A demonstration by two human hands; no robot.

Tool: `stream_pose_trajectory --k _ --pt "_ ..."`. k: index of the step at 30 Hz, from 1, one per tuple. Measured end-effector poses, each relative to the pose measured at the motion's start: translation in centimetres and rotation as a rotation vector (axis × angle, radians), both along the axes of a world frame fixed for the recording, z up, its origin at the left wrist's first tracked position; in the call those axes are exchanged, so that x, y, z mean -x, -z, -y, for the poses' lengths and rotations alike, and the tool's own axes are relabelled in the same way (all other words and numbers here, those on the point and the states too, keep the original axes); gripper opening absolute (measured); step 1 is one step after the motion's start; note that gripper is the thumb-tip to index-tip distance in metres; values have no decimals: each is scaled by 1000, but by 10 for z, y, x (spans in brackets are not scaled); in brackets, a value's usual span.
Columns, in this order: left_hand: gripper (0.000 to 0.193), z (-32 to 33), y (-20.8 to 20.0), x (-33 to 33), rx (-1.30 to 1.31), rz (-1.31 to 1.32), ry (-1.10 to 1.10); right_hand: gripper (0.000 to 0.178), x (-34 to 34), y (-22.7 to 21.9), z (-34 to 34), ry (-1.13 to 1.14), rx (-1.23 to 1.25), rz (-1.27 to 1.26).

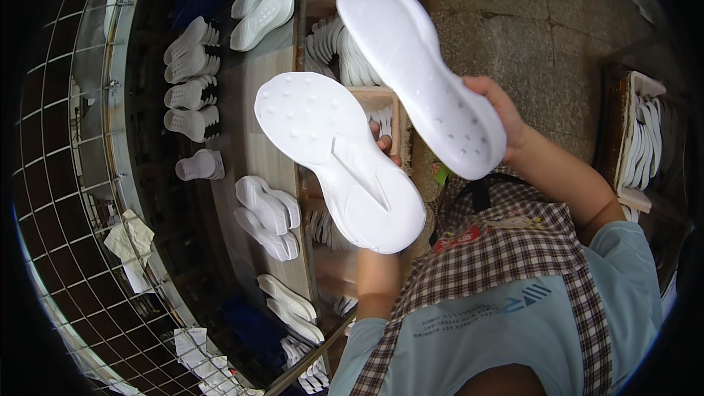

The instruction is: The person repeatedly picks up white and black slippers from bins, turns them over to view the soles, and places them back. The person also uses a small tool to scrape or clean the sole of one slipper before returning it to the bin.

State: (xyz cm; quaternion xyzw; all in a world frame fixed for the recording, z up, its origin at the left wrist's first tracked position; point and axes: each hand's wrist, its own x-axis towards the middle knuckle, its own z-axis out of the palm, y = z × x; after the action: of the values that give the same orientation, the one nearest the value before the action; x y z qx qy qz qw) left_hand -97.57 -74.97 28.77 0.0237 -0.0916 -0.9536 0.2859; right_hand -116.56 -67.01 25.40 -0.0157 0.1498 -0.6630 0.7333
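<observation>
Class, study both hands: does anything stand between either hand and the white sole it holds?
Nothing visible does. The right hand grips the right sole; the left hand sits behind the left sole, which mostly hides it.

Pale blue short-sleeved shirt [458, 348] — brown-and-white checked apron [506, 253] with red motif [457, 239]

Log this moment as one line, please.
left hand: holds bumpy white sole | right hand: holds dimpled white sole | nearby: more white soles on the bench
</observation>
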Motion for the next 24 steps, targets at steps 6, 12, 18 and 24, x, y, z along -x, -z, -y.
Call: stream_pose_trajectory --k 6,12,18,24 --pt "71 11 9 27 412 590 -343 66 -19 1 7 -51 132 -392" --pt "84 21 41 -12 -11 -93 -52 57 -18 28 5 -107 184 260" --pt "85 26 45 -19 -32 -153 -53 48 -13 39 5 -120 144 312" --pt "69 9 41 -22 189 579 -283 63 -19 26 11 -86 159 -194"
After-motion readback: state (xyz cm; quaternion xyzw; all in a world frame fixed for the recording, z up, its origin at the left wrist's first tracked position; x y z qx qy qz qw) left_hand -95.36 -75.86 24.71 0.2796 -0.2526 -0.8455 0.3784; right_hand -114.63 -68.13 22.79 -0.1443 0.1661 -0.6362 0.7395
